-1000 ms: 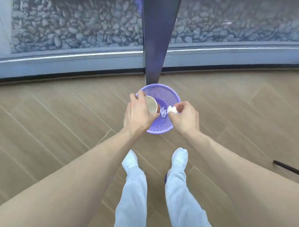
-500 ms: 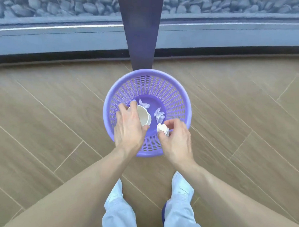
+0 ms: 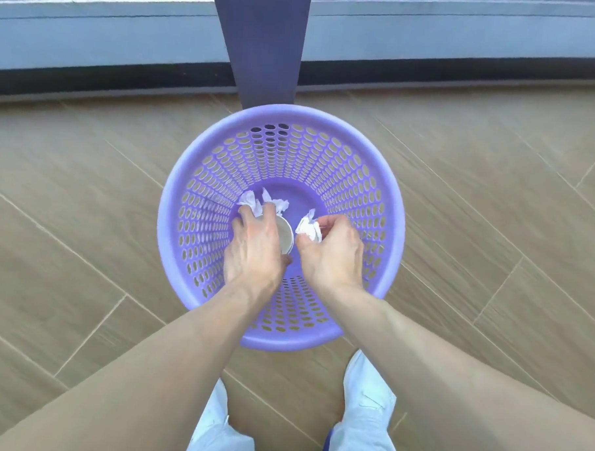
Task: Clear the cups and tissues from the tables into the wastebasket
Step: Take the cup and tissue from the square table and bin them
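Note:
A purple perforated wastebasket (image 3: 196,173) stands on the wooden floor right below me. Both my hands reach down inside it. My left hand (image 3: 254,247) grips a white paper cup (image 3: 285,236), its mouth turned to the right. My right hand (image 3: 332,250) pinches a crumpled white tissue (image 3: 308,229) between thumb and fingers. More crumpled tissues (image 3: 266,201) lie on the basket's bottom, just beyond my left fingers.
A dark pillar (image 3: 263,43) rises directly behind the basket, in front of a grey window sill (image 3: 93,39). My feet in white shoes (image 3: 367,388) stand close to the basket's near rim. Wooden floor (image 3: 68,215) spreads on both sides.
I have bent down closer, so the basket looks larger. Both hands have sunk from the rim deep into the basket, still holding the cup and the tissue.

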